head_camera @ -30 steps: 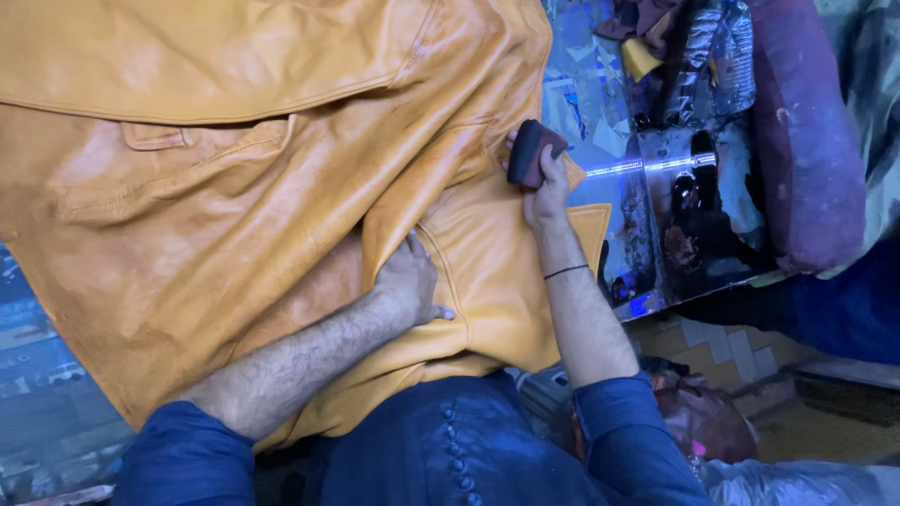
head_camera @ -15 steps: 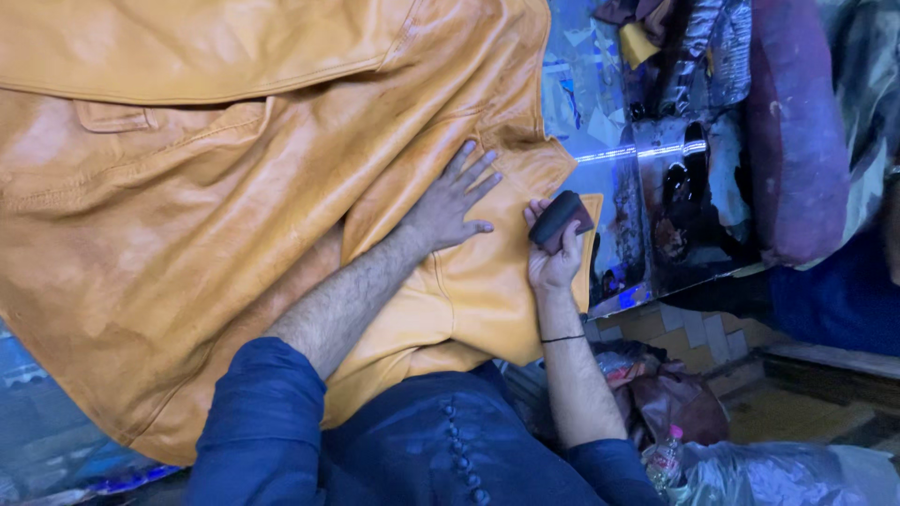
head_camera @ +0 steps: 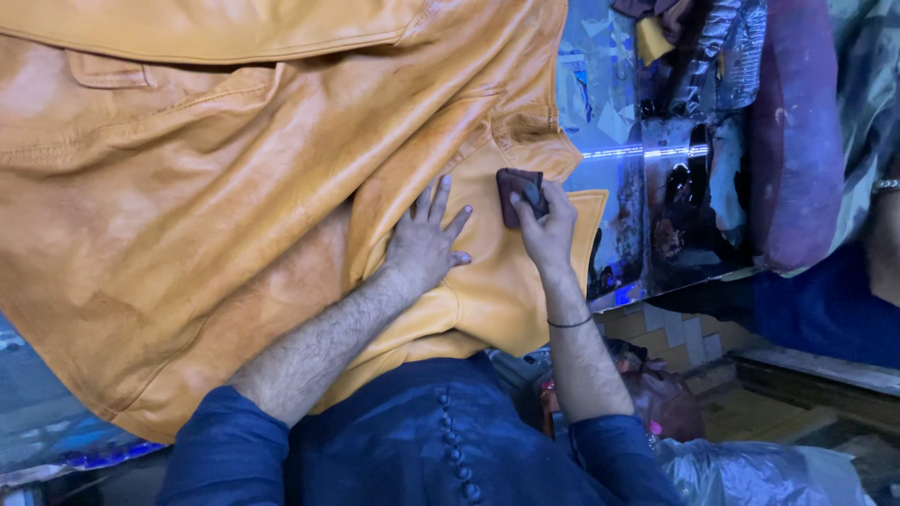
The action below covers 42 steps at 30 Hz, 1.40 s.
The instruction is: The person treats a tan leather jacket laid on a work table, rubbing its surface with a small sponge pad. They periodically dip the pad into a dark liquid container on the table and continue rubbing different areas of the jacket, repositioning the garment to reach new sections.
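Observation:
A large tan leather jacket point(head_camera: 206, 197) lies spread over the work surface, filling most of the view. My left hand point(head_camera: 427, 239) presses flat on the leather, fingers spread. Just to its right, my right hand point(head_camera: 548, 225) grips a small dark brown pad point(head_camera: 518, 194) and holds it against the jacket near its edge. A thin dark band circles my right wrist. Both arms wear dark blue sleeves.
A glossy stained table top point(head_camera: 647, 187) shows to the right of the jacket, with a yellowish scrap point(head_camera: 653, 39) and dark clutter on it. A maroon cushion point(head_camera: 797, 131) stands at the right. A plastic bag point(head_camera: 750, 468) lies on the floor below.
My right hand with the pad slid down the jacket's edge, then back up a little. My left hand moved up and right over the leather, and stays flat beside the pad.

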### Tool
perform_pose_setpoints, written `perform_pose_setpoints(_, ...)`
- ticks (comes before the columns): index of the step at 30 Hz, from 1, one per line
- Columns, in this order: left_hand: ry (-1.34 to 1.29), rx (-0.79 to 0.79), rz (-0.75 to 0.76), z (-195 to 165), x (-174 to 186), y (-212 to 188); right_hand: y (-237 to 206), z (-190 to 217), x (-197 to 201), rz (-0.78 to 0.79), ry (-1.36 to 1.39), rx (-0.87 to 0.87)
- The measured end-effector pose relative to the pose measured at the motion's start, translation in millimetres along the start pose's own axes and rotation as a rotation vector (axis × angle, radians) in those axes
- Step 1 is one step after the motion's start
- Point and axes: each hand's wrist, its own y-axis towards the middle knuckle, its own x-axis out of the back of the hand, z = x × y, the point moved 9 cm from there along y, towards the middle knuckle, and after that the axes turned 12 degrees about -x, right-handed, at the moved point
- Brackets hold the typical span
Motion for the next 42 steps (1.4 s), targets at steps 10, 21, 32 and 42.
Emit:
perform_pose_setpoints(10, -0.132, 0.06, 0.101, -4, 2, -30, 23, 44, -47, -0.033, -0.399, 0.292)
perform_pose_setpoints(21, -0.104, 0.053, 0.112, -4, 5, -30, 41, 37, -66, 0.077, -0.441, 0.322)
perform_pose_setpoints(32, -0.084, 0.049, 0.098, -5, 6, -31, 3, 102, -46, 0.083, -0.526, 0.577)
perform_pose_setpoints(42, -0.105, 0.037, 0.084, -5, 3, -32, 31, 80, -44, 0.094, -0.583, 0.573)
